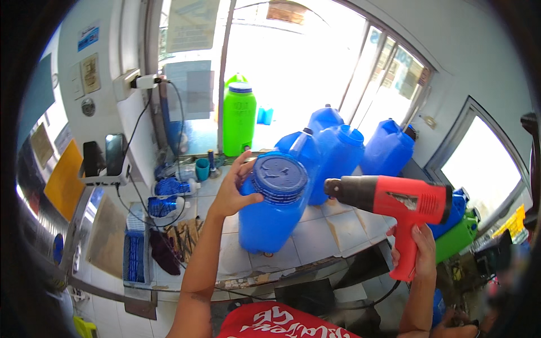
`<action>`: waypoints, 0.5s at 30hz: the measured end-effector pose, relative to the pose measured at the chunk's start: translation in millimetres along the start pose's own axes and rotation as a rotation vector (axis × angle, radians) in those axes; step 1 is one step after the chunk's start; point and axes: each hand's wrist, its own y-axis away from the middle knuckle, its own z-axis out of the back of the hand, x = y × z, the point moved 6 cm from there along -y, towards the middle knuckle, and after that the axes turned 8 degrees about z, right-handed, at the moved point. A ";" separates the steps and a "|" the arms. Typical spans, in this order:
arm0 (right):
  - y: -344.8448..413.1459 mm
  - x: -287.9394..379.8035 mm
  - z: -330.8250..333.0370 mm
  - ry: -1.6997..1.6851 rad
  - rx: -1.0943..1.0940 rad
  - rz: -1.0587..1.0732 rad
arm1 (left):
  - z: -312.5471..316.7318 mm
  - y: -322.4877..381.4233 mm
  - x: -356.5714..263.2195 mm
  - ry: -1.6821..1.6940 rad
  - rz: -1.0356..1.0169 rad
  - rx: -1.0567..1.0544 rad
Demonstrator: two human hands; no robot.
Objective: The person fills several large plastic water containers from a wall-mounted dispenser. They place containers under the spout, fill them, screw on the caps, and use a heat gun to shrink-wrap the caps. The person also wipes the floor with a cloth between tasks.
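A red heat gun (412, 200) with a black nozzle is in my right hand (416, 251), gripped by its handle. The nozzle points left at the capped neck of a blue plastic water container (270, 224), with a gap between them. My left hand (236, 186) rests against the left side of that neck, thumb in front and fingers behind, partly hidden. A dark blue screw cap (280, 172), wet on top, covers the container's mouth. The container stands on the white tiled counter (315, 241).
More blue containers (338, 156) stand behind, one uncapped; a green container (239, 122) is by the window. Left are wrapped rolls (169, 186), a teal cup (202, 169), a blue basket (136, 257) and a dark cloth (164, 252). Cables hang near two phones (114, 154).
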 end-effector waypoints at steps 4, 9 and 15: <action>-31.3 32.5 -17.3 0.129 0.105 -0.055 | 1.3 -0.2 -0.9 0.001 0.012 -0.023; -97.6 71.3 -61.5 0.332 0.256 -0.090 | 0.3 0.6 -1.0 0.028 0.019 0.012; -154.9 97.8 -146.2 0.668 0.495 -0.090 | -0.2 1.0 1.6 0.064 -0.002 0.027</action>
